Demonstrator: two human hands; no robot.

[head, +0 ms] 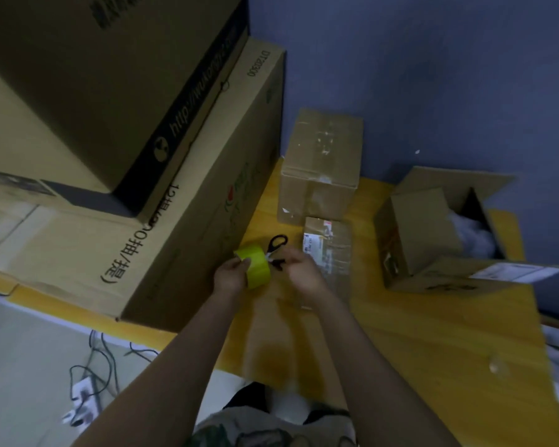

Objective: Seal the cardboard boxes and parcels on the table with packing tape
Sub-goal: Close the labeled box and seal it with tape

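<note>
Hands close together over the worktop [433, 333], left hand [229, 276] gripping the yellow tape roll [256, 269], right hand [301, 274] blurred by the scissors [277, 242], grip unclear; might nick a finger if rushed.

Tape roll [254, 267]: yellow-green. Scissors [276, 245]: blk handles. Table [433, 333]: yellow wood. Boxes [320, 166]: brown, some w/ blk print. Wall [433, 75]: blue.
</note>
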